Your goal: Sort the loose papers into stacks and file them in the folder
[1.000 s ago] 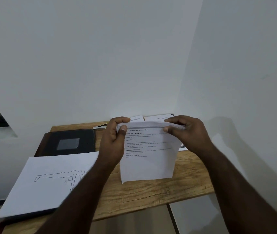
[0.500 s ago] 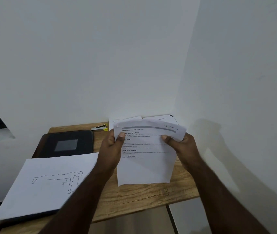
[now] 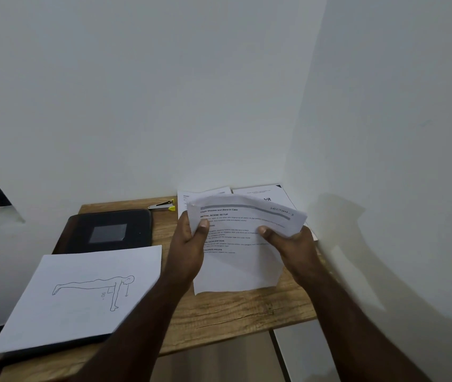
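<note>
Slid lower on the printed sheet [image 3: 240, 252] since a second ago: right hand [image 3: 292, 248], off the top edge to the right side. Gripped at both sides, thumbs on the print, left hand [image 3: 189, 248] opposite. Held above the wooden table [image 3: 246, 312]. Behind: more papers [image 3: 270, 197], stapler [image 3: 162, 206]. Left: black folder [image 3: 109, 230], drawing sheet [image 3: 81, 296].

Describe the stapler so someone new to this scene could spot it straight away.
Look at the wooden table pushed against the white wall. Along its back edge, between the black folder and the papers at the wall, lies the stapler: the only small metal thing there, silver with yellow tips.
</note>
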